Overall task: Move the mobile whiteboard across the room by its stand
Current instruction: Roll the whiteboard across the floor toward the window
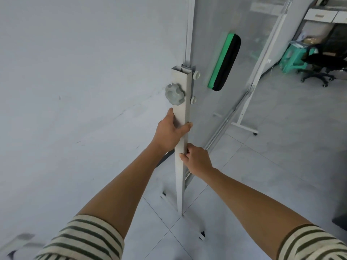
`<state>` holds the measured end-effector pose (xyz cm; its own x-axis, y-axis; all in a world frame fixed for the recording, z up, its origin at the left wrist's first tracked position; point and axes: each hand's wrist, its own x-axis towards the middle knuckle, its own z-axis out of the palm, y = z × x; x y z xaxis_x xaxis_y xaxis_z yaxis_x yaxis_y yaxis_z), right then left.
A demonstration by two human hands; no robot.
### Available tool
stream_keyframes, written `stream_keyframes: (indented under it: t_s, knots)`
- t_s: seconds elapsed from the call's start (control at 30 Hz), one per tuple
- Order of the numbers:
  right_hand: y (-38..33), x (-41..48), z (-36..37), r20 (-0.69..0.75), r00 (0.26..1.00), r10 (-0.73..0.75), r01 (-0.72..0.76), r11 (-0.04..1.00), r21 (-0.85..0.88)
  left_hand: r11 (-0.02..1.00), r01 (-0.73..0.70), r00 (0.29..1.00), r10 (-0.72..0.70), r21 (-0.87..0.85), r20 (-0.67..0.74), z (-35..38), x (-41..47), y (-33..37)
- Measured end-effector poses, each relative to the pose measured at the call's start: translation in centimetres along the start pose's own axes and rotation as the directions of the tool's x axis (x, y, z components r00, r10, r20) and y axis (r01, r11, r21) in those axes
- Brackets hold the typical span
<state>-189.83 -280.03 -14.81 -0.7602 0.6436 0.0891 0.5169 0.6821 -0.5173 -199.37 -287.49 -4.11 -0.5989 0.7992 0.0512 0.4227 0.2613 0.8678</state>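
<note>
The mobile whiteboard [244, 76] stands edge-on to me, its white surface running away to the right. Its near stand post [181, 102] is a pale grey upright with a large grey knob [175, 94] on its side. My left hand [171, 131] grips the post just under the knob. My right hand [195, 160] grips the same post lower down, from the right side. The post drops to a foot bar with small castors [202, 235] on the tiled floor. A green and black eraser [224, 61] clings to the board face.
A white wall [84, 81] runs close along the left. The stand's far leg [244, 126] rests on the floor at right. Beyond it are a black office chair [323, 62], a green stool [291, 57] and a white desk [326, 15].
</note>
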Motion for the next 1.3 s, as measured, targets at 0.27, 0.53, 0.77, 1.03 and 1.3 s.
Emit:
stream_keyframes:
  t_s: [0.27,0.53,0.77,1.03,1.3]
  knots:
    - [-3.6,-6.4,1.2,0.090,0.992,-0.085,0.077,0.993,0.088,0.992,0.105,0.986,-0.112,-0.063,-0.124,-1.9,-9.0,-0.7]
    - [-7.1,-14.3,3.4,0.128,0.975,-0.184,0.161,0.972,0.173,0.971,0.193,0.952,-0.220,-0.141,-0.212,-3.6,-18.9,-1.4]
    - [-10.8,-21.4,4.9,0.180,0.957,-0.228,0.199,0.966,0.166,0.964,0.226,0.938,-0.254,-0.139,-0.237,-5.5,-27.6,-1.4]
    - [-15.6,-30.1,6.4,0.172,0.951,-0.257,0.236,0.963,0.130,0.963,0.218,0.935,-0.253,-0.158,-0.250,-8.2,-37.2,-2.7]
    - [-21.4,-40.7,8.7,0.164,0.960,-0.226,0.209,0.971,0.116,0.977,0.174,0.954,-0.199,-0.126,-0.223,-11.9,-48.2,-4.2]
